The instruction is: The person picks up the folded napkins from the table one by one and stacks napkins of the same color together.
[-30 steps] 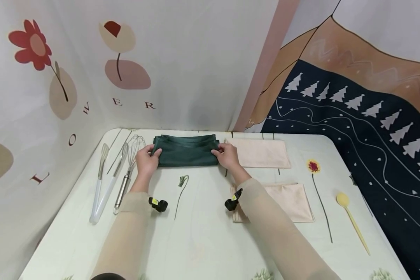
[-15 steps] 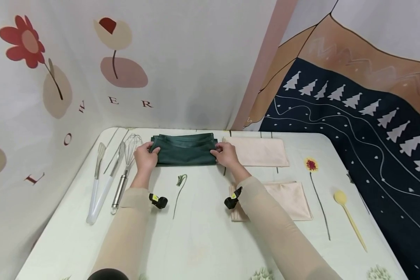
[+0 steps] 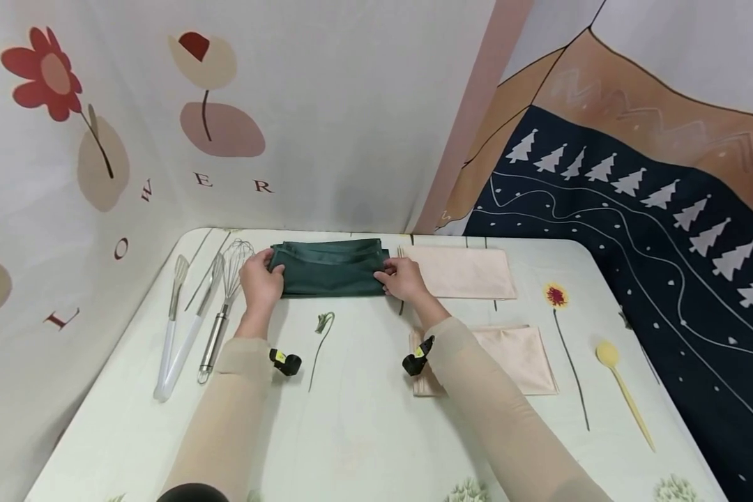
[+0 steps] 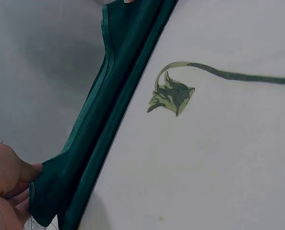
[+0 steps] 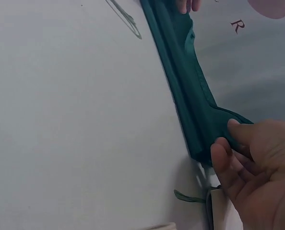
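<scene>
Pinches the left end of a folded dark green cloth (image 3: 335, 273) between the thumb and fingers of the left hand (image 3: 262, 284), and the right end the same way with the right hand (image 3: 404, 280). Holds it as a wide band across the upper middle of the frame, just short of the far edge of the surface (image 3: 351, 439). Sags along the top edge between the two grips; cannot tell whether it touches down along the lower fold. Has little room at either end: to the left, overlaps in the head view the wires of a whisk (image 3: 213, 341), with white-handled tongs (image 3: 190, 347) farther left; to the right, overlaps the left end of an upper pink cloth (image 3: 464, 273). Crosses a lower pink cloth (image 3: 521, 362) with the right sleeve (image 3: 496, 397). Leaves open room in the lower middle of the frame, between that and the left sleeve (image 3: 219, 411). Includes a yellow spoon (image 3: 627, 396) at the lower right, near the surface's right edge.
</scene>
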